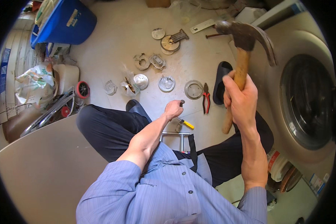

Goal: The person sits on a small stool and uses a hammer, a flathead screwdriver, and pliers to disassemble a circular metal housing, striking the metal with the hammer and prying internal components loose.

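Note:
In my right hand (242, 98), raised on the right, is a claw hammer (242, 63), gripped by its wooden handle with the head up. My left hand (172, 109) is closed low over the floor between my knees. A dark, rounded metal end (182, 103) sticks out of that fist; the rest of the piece is hidden. Just below it lies a screwdriver (187, 124) with a yellow handle. Red-and-black pliers (206, 98) rest right of the left hand, beside a round metal disc (193, 89). Another silvery round part (166, 83) lies ahead of the left hand.
A front-loading washing machine (276, 28) stands close on the right, near a black slipper (222, 80). Several metal parts (157, 61) lie farther ahead. At left are a blue tub (72, 24), a plastic bag (35, 84) and a wheeled cart (82, 90).

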`<action>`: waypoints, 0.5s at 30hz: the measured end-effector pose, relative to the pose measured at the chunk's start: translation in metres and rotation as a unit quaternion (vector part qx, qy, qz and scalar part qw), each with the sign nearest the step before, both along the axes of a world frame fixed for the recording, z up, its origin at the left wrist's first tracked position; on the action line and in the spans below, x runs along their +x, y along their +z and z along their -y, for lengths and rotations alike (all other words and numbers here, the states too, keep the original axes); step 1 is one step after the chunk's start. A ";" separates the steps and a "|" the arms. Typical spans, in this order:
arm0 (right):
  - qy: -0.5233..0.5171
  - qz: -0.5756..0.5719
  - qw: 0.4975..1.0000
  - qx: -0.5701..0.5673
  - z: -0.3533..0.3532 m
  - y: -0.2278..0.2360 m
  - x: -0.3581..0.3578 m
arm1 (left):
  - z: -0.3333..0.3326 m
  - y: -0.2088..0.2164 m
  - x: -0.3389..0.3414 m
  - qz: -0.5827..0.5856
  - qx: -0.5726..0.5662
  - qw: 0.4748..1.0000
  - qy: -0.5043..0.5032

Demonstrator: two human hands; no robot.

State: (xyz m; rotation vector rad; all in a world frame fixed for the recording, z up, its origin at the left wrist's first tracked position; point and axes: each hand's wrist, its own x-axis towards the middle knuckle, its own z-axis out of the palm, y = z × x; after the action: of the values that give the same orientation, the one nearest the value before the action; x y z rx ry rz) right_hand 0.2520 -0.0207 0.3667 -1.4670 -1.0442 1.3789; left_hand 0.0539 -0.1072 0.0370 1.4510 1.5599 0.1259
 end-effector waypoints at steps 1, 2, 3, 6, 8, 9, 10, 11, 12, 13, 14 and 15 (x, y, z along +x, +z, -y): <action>-0.003 -0.008 1.000 0.008 0.001 0.003 -0.002 | 0.001 0.007 -0.010 -0.027 -0.028 0.999 -0.024; -0.001 -0.017 0.999 0.042 0.001 0.007 -0.004 | 0.002 0.015 -0.021 -0.054 -0.056 0.996 -0.046; -0.003 -0.025 0.997 0.075 0.002 0.010 -0.003 | 0.003 0.021 -0.027 -0.052 -0.057 0.995 -0.062; 0.004 -0.055 0.980 0.189 0.004 0.007 -0.001 | 0.010 0.043 -0.036 -0.059 -0.044 0.997 -0.039; 0.019 -0.057 0.974 0.220 0.003 0.008 -0.001 | 0.017 0.056 -0.033 -0.045 -0.059 0.997 -0.034; 0.034 -0.057 0.967 0.246 0.002 0.006 0.001 | 0.016 0.064 -0.027 -0.030 -0.078 0.996 -0.030; 0.030 -0.052 0.967 0.248 0.002 0.001 0.005 | 0.015 0.076 -0.015 -0.027 -0.076 0.996 -0.037; 0.025 0.005 0.949 0.314 0.002 -0.005 0.010 | 0.012 0.088 -0.001 -0.014 -0.103 0.993 -0.052; 0.030 0.047 0.938 0.343 0.003 -0.008 0.006 | 0.012 0.098 0.003 -0.006 -0.130 0.990 -0.058; 0.031 0.089 0.924 0.370 0.005 -0.011 0.004 | 0.013 0.101 0.008 -0.006 -0.127 0.990 -0.057; 0.030 0.091 0.923 0.373 0.006 -0.014 0.004 | 0.011 0.104 0.014 0.018 -0.106 0.993 -0.045; 0.028 0.108 0.907 0.407 0.007 -0.011 0.000 | 0.012 0.104 0.016 0.041 -0.086 0.995 -0.027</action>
State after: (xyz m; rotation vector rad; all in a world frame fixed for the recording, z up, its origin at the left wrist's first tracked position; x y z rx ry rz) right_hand 0.2520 -0.0276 0.3555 -0.9592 -1.5647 0.6552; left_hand 0.0702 -0.1189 0.1410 1.3344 1.4290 0.0175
